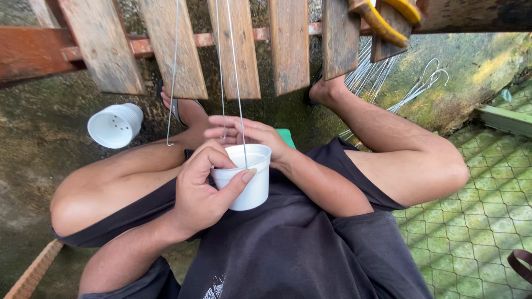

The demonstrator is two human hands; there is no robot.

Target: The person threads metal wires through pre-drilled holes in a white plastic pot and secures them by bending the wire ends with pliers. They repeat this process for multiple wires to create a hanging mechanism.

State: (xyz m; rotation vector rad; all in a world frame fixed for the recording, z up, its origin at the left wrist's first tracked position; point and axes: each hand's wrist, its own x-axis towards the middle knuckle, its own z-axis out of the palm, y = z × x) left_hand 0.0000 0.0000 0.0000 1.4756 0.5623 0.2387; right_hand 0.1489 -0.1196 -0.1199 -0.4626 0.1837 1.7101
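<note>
A small white plastic pot (246, 180) is being held upright over the person's lap, between the raised knees, at the middle of the head view. The left hand (202, 191) is gripping the pot from the near side: the thumb is pressing on the rim and the fingers are curling around the wall. The right hand (246, 134) is reaching over the far side of the pot, its fingers bending loosely and pinching at thin wires (235, 83) that are hanging down from above. One wire is dropping into the mouth of the pot; two others are hanging just beside it, one ending in a small hook at the left. Whether the right fingers are fully closing on a wire cannot be told.

The person is sitting in dark shorts (299, 243), with sandalled feet resting on a mossy concrete floor (33, 144). A second white pot (115, 125) is lying on its side on that floor, well apart to the left. Weathered wooden slats (288, 44) are crossing the top of the view, with yellow-handled pliers (385, 16) resting on them. A bundle of bent wires (410, 88) is lying beyond the right knee, beside green wire mesh (482, 221).
</note>
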